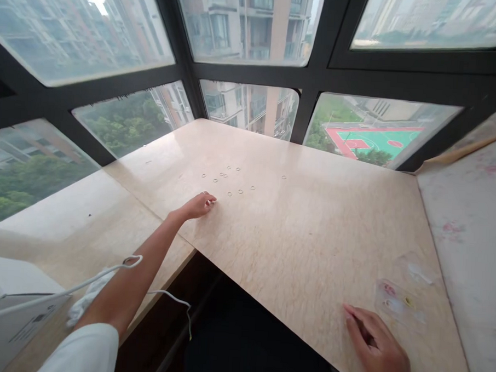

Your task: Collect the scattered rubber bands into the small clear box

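Note:
My left hand reaches out over the stone-coloured counter, its fingertips pinched close to the surface. Whatever is between those fingers, if anything, is too small to make out. Just beyond it lie several small thin rings, loosely scattered, with one ring apart to the right. Near the front right edge rests my right hand, fingers curled and thumb against the forefinger; its contents are hidden. Beside it sits a small clear plastic case with red and yellow bits inside.
A clear plastic piece lies behind the case, near the flowered wall. At the lower left stand a white box and a white cable passing by my left forearm. Dark-framed windows border the counter's back.

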Motion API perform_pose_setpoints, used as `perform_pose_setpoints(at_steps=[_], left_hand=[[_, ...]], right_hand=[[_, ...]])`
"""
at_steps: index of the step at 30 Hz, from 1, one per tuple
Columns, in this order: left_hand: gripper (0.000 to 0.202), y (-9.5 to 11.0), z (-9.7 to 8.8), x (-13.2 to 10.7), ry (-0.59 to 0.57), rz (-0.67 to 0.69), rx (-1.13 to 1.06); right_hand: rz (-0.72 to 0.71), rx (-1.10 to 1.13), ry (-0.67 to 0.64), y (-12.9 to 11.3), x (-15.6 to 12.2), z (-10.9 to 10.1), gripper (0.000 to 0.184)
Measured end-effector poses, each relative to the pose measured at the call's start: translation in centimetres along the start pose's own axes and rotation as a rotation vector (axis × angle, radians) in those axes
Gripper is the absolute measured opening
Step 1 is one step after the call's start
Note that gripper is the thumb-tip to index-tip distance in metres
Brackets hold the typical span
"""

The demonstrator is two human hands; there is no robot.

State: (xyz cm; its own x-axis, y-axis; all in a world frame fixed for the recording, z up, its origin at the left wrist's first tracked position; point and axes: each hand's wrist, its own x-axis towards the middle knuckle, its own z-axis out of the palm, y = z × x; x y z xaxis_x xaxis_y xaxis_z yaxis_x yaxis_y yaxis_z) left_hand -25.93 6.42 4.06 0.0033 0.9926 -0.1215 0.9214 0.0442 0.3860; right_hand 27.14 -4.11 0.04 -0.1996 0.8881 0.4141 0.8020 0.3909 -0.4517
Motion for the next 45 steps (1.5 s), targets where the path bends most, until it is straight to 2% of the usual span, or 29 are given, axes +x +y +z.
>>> perform_pose_setpoints(at_steps=[5, 12, 16, 20, 24, 27, 31, 35, 37, 40, 42, 45], left_hand=[[0.017, -0.2, -0.7, 0.4, -0.056, -0.038, 0.157], [0.010, 0.0, 0.0, -0.2, -0.046, -0.084, 0.240], [0.008, 1.1, 0.5, -0.5, 0.027, -0.117, 0.095], [0.006, 3.9, 1.0, -0.2, 0.147, -0.114, -0.214], [0.009, 8.4, 2.0, 0.7, 0.213, -0.012, -0.486], [0.022, 13.1, 2.9, 1.5, 0.195, 0.111, -0.652], [0.025, 20.6, 4.4, 2.1, 0.076, 0.236, -0.813], [0.023, 28.2, 7.2, 1.9, -0.098, 0.340, -0.918], [0.020, 31.6, 9.1, 1.7, -0.185, 0.403, -0.917], [0.015, 35.7, 12.0, 1.5, -0.228, 0.524, -0.827], [0.016, 37.7, 13.6, 1.5, -0.226, 0.610, -0.739], [0.021, 39.6, 15.2, 1.5, -0.235, 0.696, -0.609]], right_hand=[[0.017, 0.019, -0.012, 0.2, -0.1, 0.1, 0.035], [0.034, 0.025, -0.013, 0.1, -0.1, 0.2, 0.033], [0.038, 0.031, -0.011, 0.0, 0.0, 0.2, 0.033], [0.050, 0.027, -0.008, -0.1, 0.1, 0.3, 0.032], [0.088, 0.036, -0.010, -0.5, 0.2, 0.2, 0.031], [0.134, 0.073, -0.007, -0.8, 0.3, 0.2, 0.030], [0.196, 0.117, -0.031, -1.1, 0.4, 0.2, 0.025], [0.248, 0.182, -0.046, -1.2, 0.6, 0.1, 0.020], [0.269, 0.208, -0.031, -1.2, 0.7, 0.0, 0.018], [0.289, 0.243, -0.011, -1.3, 0.9, -0.1, 0.018], [0.302, 0.260, -0.001, -1.3, 0.9, -0.1, 0.019], [0.319, 0.268, 0.008, -1.3, 0.9, -0.1, 0.021]])
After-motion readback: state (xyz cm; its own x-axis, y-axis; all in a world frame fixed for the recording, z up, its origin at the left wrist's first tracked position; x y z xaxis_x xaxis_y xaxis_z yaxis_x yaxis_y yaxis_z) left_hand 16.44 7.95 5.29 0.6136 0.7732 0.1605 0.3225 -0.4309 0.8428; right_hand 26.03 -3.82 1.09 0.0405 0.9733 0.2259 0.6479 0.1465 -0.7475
